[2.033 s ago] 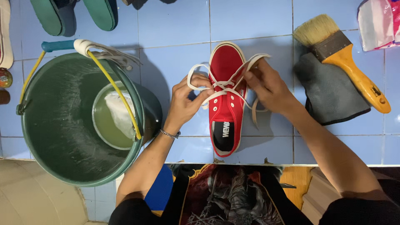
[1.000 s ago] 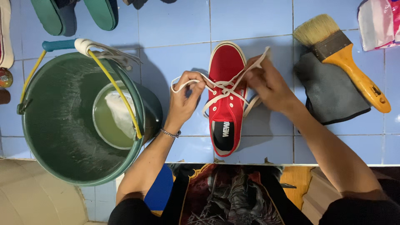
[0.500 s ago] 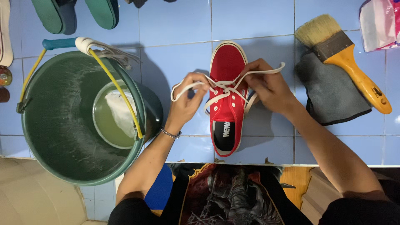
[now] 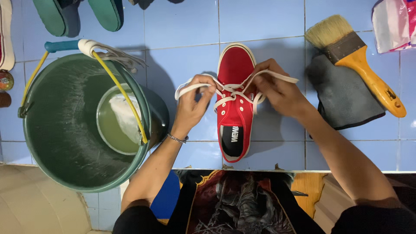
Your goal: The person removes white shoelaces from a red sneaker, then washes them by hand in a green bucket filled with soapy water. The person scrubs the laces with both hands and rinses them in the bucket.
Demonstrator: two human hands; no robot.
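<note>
- Far left I see a green bucket on the blue tiled floor; a smaller bowl of cloudy water sits inside it, under a yellow handle
- Next, my left hand is pinched on one end of the white lace, drawn out to the left
- In the middle the red sneaker lies flat on the tiles, toe pointing away from me; the lace crosses over its eyelets
- My right hand pinches the other lace end, pulled right
- Far right, a yellow-handled paintbrush rests on a grey cloth
</note>
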